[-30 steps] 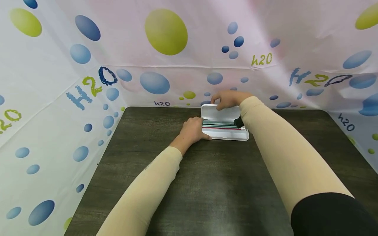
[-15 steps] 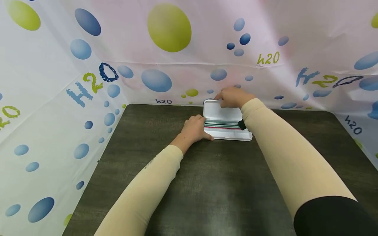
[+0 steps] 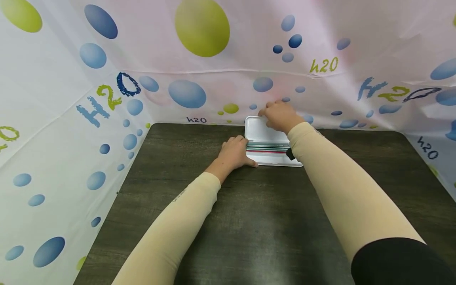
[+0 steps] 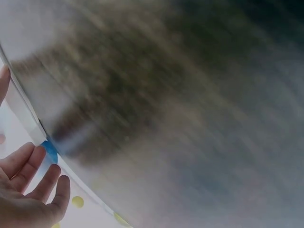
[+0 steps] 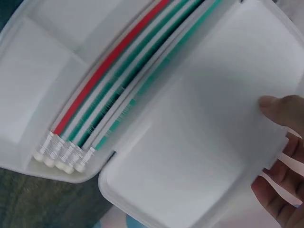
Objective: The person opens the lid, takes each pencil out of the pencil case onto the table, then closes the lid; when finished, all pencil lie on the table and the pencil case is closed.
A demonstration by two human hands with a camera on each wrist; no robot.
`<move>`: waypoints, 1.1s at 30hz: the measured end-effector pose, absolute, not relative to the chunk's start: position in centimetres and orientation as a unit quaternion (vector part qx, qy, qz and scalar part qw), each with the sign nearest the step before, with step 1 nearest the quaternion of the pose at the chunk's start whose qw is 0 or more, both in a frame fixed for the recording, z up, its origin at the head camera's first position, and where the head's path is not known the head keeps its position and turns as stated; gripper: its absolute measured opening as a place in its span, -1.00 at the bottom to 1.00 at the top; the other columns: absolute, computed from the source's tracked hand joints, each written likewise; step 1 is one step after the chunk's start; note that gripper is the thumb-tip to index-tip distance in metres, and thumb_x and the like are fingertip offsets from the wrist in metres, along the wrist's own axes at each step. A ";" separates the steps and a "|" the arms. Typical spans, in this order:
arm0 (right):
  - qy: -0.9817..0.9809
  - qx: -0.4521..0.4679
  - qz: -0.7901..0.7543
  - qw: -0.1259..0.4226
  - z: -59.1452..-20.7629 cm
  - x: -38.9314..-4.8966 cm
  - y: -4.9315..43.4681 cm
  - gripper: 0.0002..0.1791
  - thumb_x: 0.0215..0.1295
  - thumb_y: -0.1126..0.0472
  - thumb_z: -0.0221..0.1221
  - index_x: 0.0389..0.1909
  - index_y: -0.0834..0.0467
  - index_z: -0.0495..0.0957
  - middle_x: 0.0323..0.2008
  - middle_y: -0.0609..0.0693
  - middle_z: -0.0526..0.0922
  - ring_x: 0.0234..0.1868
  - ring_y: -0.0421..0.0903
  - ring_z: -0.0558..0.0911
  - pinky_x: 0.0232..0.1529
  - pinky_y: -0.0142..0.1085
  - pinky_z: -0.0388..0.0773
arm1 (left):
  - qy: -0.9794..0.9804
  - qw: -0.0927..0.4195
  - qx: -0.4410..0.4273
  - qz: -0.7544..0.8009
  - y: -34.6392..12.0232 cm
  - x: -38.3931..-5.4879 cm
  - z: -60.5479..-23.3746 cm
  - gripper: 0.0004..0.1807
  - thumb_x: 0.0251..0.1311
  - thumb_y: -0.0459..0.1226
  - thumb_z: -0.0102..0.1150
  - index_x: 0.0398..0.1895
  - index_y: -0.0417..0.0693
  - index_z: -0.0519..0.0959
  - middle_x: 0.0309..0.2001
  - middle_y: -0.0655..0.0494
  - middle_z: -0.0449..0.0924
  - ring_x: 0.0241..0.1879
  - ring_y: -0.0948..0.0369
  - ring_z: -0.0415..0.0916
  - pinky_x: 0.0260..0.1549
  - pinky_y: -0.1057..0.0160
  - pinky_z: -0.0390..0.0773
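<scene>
A white pencil case (image 3: 276, 159) lies with its lid (image 3: 257, 130) raised, near the far edge of the table. Inside, along the hinge side, several pencils (image 5: 107, 92) sit side by side, one red-striped and others green-striped, with white erasers. My left hand (image 3: 232, 153) holds the case's left end, its thumb at the front edge; the left wrist view catches only part of that hand (image 4: 35, 190). With the thumb on the lid's inner face and fingers behind, my right hand (image 3: 281, 116) pinches the lid's rim.
The dark wood-look table (image 3: 246, 221) stretches towards me. Right behind the case hangs a white sheet (image 3: 228, 89) printed with blue and green dots; it also covers the left and right sides. A small dark object (image 3: 291, 154) sits under my right wrist.
My right hand has risen slightly with the lid, which shows taller above the hinge. The left hand keeps its place at the case's end. The head view has shifted a little.
</scene>
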State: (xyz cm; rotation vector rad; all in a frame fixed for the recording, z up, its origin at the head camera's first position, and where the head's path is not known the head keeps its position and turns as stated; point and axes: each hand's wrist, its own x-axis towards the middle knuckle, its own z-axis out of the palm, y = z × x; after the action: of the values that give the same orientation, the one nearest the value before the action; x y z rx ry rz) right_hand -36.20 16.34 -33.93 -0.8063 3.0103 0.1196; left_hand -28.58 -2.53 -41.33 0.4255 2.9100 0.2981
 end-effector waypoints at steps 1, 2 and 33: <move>0.966 -0.256 0.039 0.007 -34.2 -36.2 16.3 -0.52 0.43 0.26 0.34 0.35 0.09 0.63 0.22 0.25 0.67 0.26 0.31 0.61 0.37 0.17 0.57 | 0.980 0.092 0.143 0.100 -2.5 -28.6 -41.3 0.15 0.02 0.38 0.53 0.58 -0.05 0.41 0.53 0.03 0.43 0.51 -0.03 0.38 0.49 -0.15 0.44; 0.967 -0.254 0.038 0.003 -34.5 -36.2 16.3 -0.52 0.43 0.25 0.34 0.36 0.10 0.62 0.22 0.26 0.67 0.27 0.32 0.60 0.39 0.17 0.55 | 0.981 0.092 0.143 0.098 -2.5 -28.6 -41.4 0.15 0.02 0.38 0.53 0.58 -0.05 0.41 0.53 0.03 0.43 0.51 -0.03 0.38 0.49 -0.15 0.44; 0.974 -0.185 -0.053 0.119 -40.1 -37.0 15.6 -0.27 0.60 -0.06 0.17 0.69 -0.08 0.22 0.54 0.30 0.28 0.60 0.43 0.14 0.50 0.49 0.25 | 0.976 0.109 0.155 0.105 -2.6 -28.8 -41.1 0.16 0.01 0.40 0.52 0.57 -0.07 0.40 0.47 -0.04 0.44 0.46 -0.05 0.42 0.45 -0.19 0.47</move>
State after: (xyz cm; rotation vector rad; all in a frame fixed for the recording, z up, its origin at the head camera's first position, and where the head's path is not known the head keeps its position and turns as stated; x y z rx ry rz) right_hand -36.98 15.62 -40.10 -0.5420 2.8478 -0.1537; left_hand -28.77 -2.58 -41.13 0.4571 2.8709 0.3091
